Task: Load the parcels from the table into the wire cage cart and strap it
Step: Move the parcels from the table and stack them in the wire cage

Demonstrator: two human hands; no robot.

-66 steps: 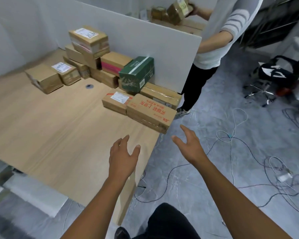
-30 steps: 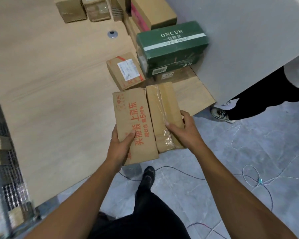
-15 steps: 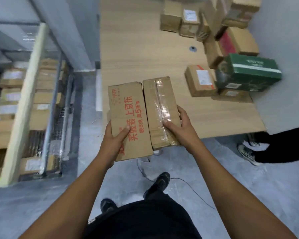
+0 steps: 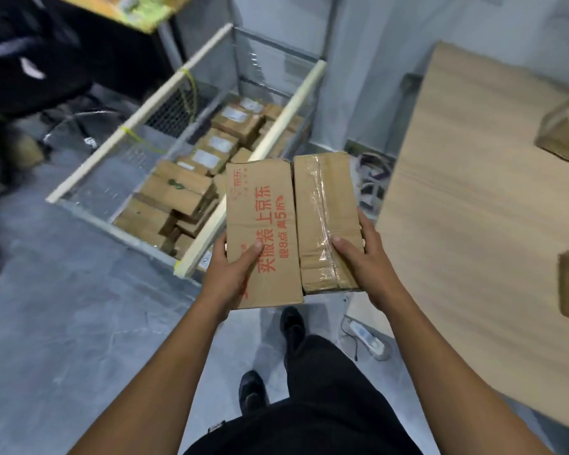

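Observation:
I carry two cardboard parcels side by side in front of my chest. My left hand (image 4: 232, 277) grips the near corner of the red-lettered parcel (image 4: 260, 224), thumb on top. My right hand (image 4: 363, 261) grips the taped parcel (image 4: 324, 218) the same way. The wire cage cart (image 4: 119, 139) stands ahead and to the left, its long rails padded in pale wood, with several brown parcels (image 4: 191, 178) stacked inside. The held parcels hang just past the cart's near right rail.
The wooden table (image 4: 473, 208) fills the right side, with blurred parcels (image 4: 562, 136) at its far edge. A black office chair (image 4: 30, 70) stands at the upper left. A power strip (image 4: 368, 339) and cables lie on the grey floor by my feet.
I lifted both parcels off the table and turned left. The table slid to the right of view and the cart now lies straight ahead of the parcels.

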